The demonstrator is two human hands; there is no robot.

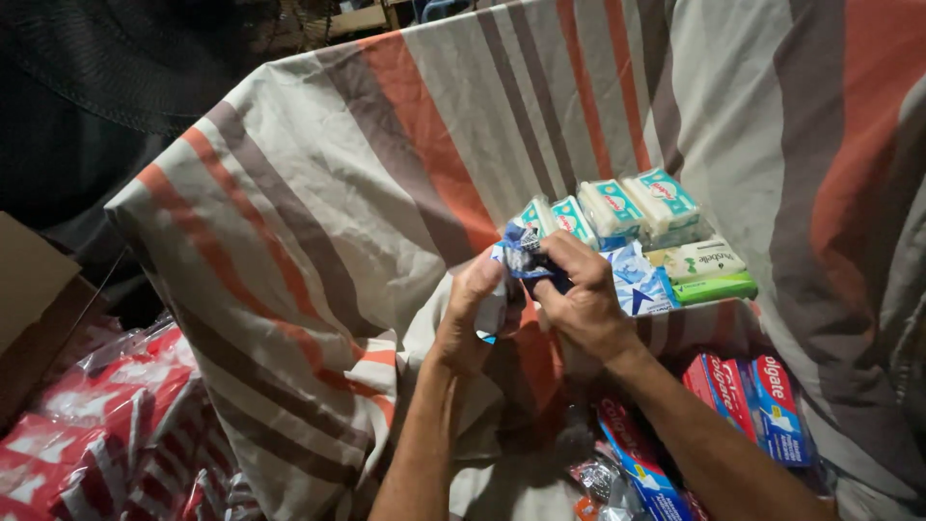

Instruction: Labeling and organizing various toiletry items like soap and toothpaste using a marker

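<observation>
My left hand (470,314) and my right hand (582,294) meet in the middle of the head view, both pinching a crumpled blue-and-white plastic packet (526,253). The left fingers grip its lower left edge, the right fingers close over its dark blue middle. Just behind the packet stand several white-and-teal soap bars (617,207) in a row on the striped cloth (338,222). A second blue-and-white sachet (639,285) lies right of my right hand.
Cream and green soap boxes (704,272) lie right of the bars. Red-and-blue toothpaste boxes (757,400) sit at lower right, more toothpaste and shiny sachets (617,473) below my arms. Red-and-white packets in plastic (106,434) fill the lower left beside a cardboard box (29,299).
</observation>
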